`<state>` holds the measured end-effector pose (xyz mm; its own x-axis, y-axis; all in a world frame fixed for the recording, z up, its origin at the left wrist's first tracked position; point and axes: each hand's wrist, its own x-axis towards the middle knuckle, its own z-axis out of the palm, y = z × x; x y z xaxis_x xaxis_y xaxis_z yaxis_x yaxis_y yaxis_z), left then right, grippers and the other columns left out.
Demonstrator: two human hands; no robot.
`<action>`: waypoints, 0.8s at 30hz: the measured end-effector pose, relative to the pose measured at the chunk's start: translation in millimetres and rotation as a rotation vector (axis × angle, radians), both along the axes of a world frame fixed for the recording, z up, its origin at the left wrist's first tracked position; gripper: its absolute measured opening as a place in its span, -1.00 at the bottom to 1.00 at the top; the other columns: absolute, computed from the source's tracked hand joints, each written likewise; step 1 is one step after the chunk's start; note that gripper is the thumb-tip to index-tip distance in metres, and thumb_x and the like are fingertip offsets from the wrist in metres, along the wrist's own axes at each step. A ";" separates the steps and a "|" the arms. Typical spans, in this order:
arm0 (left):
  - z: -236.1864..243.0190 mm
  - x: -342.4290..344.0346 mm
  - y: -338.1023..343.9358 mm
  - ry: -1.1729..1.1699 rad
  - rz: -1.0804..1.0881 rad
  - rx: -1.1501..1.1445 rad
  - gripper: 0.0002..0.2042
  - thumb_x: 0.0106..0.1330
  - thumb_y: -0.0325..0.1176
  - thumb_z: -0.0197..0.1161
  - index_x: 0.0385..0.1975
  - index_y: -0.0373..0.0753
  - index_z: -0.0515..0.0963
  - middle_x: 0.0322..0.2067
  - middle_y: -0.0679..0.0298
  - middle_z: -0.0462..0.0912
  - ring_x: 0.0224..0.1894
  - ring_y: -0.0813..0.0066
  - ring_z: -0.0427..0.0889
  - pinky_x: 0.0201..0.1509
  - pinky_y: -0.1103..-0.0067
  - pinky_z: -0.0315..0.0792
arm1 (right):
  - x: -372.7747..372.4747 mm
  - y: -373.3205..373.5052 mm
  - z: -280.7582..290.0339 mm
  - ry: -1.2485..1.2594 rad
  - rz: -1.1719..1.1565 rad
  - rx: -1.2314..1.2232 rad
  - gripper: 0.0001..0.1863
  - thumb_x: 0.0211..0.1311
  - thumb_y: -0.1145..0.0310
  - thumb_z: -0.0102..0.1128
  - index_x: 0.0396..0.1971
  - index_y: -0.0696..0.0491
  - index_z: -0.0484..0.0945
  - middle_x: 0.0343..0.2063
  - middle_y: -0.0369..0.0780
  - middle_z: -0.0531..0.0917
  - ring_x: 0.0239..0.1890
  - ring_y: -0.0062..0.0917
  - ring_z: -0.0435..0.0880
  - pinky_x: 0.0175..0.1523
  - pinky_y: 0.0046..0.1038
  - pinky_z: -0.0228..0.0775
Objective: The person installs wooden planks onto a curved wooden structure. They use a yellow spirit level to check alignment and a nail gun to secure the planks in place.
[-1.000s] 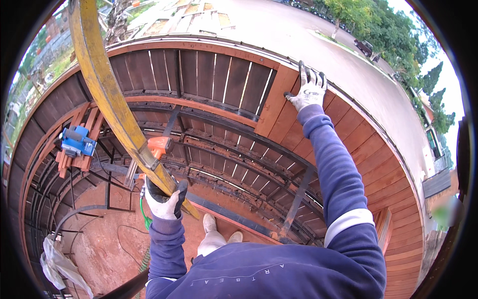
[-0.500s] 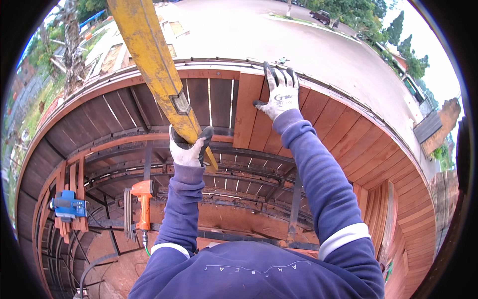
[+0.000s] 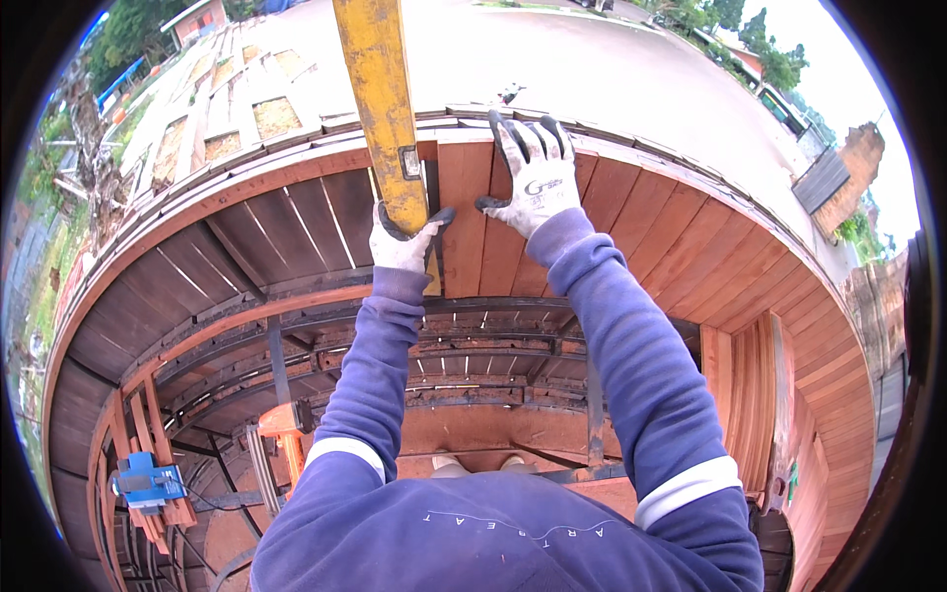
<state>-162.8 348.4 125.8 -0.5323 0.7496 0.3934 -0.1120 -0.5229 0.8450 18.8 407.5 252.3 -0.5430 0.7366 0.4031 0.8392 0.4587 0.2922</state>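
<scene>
A worn yellow spirit level with a small vial window runs from the top edge down toward me. My gloved left hand is closed around its lower part. The level lies beside the end of a row of reddish wooden boards. My gloved right hand lies on these boards near their far edge, fingers spread and tips at the rim, thumb pointing left. Left of the level, dark slats with narrow gaps continue the curved surface.
An orange nail gun hangs at the lower left. Further left, a blue power tool rests on wood strips. Black metal framing curves below the boards. Stacked wood strips stand at right. Beyond the rim lies pale pavement.
The yellow level has swung more upright and moved right against the reddish boards, with my left hand on it. My right hand stays on the boards, and the view has shifted.
</scene>
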 end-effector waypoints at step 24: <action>-11.9 -8.9 9.4 0.089 -0.203 -0.246 -0.59 0.10 -0.56 0.46 -0.03 -0.36 0.50 -0.20 0.21 0.70 -0.21 0.54 0.67 -0.07 0.57 0.59 | 3.7 5.5 -12.2 0.148 0.129 0.040 0.17 -0.08 -0.27 0.42 0.51 -0.34 -0.06 0.34 -0.21 0.27 0.45 -0.22 0.06 0.56 -0.03 -0.36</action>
